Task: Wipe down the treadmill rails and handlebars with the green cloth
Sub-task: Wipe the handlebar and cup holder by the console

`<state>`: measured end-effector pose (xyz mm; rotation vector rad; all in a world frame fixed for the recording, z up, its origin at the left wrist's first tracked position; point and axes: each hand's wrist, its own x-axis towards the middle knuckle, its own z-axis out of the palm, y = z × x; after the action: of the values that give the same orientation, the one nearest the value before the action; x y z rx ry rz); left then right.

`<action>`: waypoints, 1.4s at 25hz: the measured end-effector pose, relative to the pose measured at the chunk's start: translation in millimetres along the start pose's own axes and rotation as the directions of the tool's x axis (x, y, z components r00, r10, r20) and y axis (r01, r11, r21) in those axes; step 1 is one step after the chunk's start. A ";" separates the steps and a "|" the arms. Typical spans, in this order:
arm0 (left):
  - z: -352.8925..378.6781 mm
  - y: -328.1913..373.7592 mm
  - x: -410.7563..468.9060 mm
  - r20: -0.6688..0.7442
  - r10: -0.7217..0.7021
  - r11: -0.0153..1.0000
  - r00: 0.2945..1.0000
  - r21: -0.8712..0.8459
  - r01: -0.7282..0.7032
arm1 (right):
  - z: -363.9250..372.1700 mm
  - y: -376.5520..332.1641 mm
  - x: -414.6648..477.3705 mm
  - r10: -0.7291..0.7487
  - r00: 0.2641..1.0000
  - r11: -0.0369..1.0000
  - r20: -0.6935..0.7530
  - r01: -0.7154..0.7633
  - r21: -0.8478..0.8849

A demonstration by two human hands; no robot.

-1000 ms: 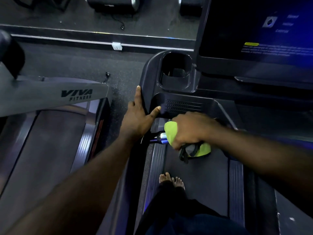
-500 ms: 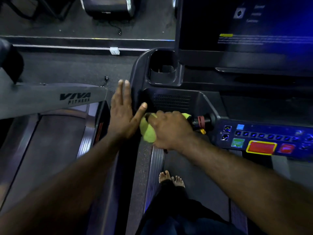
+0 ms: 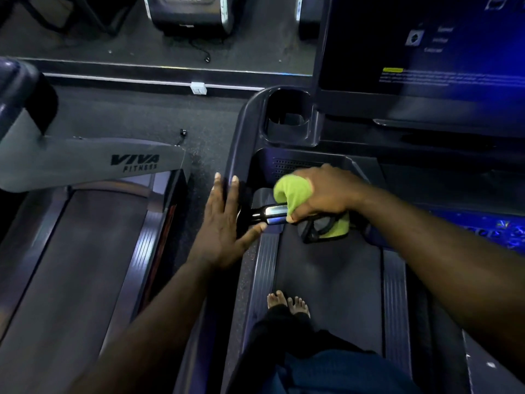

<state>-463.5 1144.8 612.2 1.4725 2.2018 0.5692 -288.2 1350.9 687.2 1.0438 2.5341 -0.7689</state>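
The right hand curls its fingers tight around the green cloth on the shiny handlebar, the left hand rests flat, fingers straight, on the side rail, so slide the cloth along the whole bar.

The brand "VIVA FITNESS" is printed in dark capitals on the grey side arm of the neighbouring machine at the left, with VIVA in large slanted letters above the smaller FITNESS. Several lines of pale text are shown on the screen of the treadmill, beside a small icon and under a yellow tag, but they are too blurred to be read. Light lettering is carried by the dark unit at the top edge, and it cannot be made out either.
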 end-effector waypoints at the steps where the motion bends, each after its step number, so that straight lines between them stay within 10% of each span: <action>1: -0.9 1.2 -1.1 0.013 -0.058 0.990 0.998 -0.130 0.060 | 5.2 -3.2 -16.7 0.000 0.978 0.997 -0.210 0.016 0.074; 4: -5.7 1.4 3.4 0.043 -0.206 0.913 0.978 -0.350 0.208 | 59.0 -16.1 -80.7 0.115 0.774 0.795 -0.622 0.304 0.526; 7: -6.1 0.8 5.5 0.057 -0.252 0.901 0.966 -0.350 0.256 | 143.0 -38.1 -117.5 0.391 0.901 0.096 -0.188 0.163 0.982; 10: -3.8 -2.0 4.0 0.043 -0.245 0.901 0.969 -0.359 0.244 | 185.5 -30.2 -100.2 0.422 0.856 -0.537 0.297 -0.028 0.843; 17: -2.4 -0.8 6.7 0.026 -0.256 0.914 0.966 -0.319 0.251 | 128.0 -67.8 9.0 0.665 0.718 -0.631 0.206 0.392 0.670; 25: 5.7 -15.9 13.4 -0.053 -0.272 0.867 0.961 -0.446 0.221 | 204.2 -100.5 72.0 0.765 0.605 -0.523 0.221 0.383 0.762; 29: 3.3 -10.2 10.3 -0.080 -0.267 0.894 0.960 -0.393 0.216 | 147.2 -91.9 16.6 0.586 0.768 -0.687 0.259 0.300 0.662; 35: -1.0 -6.0 6.2 -0.036 -0.241 0.892 0.970 -0.403 0.207 | 116.5 -36.0 -13.4 0.574 0.770 -0.671 0.278 0.248 0.699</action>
<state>-470.7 1148.4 608.9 0.9853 2.1172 0.9472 -297.1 1254.8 611.6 2.3117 0.0097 -3.2486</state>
